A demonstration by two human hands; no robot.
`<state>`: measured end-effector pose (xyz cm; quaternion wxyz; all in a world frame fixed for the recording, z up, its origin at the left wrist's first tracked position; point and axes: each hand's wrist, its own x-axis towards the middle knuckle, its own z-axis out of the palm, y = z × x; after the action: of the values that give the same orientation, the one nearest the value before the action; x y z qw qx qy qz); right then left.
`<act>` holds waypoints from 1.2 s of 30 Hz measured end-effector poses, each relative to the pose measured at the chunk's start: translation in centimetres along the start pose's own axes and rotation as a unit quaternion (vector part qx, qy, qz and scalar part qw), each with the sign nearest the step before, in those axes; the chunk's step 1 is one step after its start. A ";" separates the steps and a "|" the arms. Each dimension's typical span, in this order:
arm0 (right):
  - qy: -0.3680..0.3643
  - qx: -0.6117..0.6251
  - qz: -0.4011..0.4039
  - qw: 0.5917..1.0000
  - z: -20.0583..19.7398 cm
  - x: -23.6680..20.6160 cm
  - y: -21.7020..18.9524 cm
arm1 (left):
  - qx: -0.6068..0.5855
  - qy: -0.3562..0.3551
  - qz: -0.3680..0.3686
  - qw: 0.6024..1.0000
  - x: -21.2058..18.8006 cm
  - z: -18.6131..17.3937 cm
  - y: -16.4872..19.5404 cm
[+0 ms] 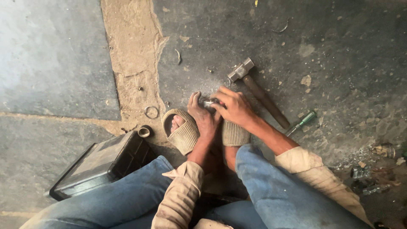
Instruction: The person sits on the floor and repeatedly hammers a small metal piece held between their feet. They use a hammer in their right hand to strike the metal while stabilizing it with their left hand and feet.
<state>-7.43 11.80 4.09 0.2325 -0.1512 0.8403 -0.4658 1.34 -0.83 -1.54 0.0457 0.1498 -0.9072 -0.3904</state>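
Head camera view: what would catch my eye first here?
Most striking are the two hands meeting at the centre: the left hand and right hand together grip a small shiny metal piece just above the person's ribbed beige sandals. Just beyond them a hammer lies on the dusty concrete floor, with a green-handled screwdriver to its right. A black case sits at lower left.

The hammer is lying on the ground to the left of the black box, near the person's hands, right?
Not quite. In the head view the hammer lies on the ground near the hands, but to the right of the black box, just beyond the right hand. The box sits on the left, beside the sandalled foot.
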 end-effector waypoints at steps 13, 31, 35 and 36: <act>0.029 0.006 0.032 0.999 0.5 0.3 -0.4 | -0.001 0.003 -0.002 1.000 -0.6 0.7 -0.9; 0.036 0.025 0.091 0.995 0.6 0.2 -1.0 | -0.013 -0.008 -0.004 1.000 0.3 -0.2 0.6; 0.024 0.056 0.109 0.992 0.8 0.0 -0.1 | 0.000 -0.011 -0.008 1.000 0.2 -0.3 0.6; 0.025 0.067 0.102 0.992 0.8 0.0 -0.1 | 0.004 -0.009 -0.012 1.000 0.2 -0.3 0.6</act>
<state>-7.01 11.19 3.80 0.2676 -0.0371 0.8238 -0.4984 1.09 -0.71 -0.87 0.0323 0.1573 -0.9073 -0.3886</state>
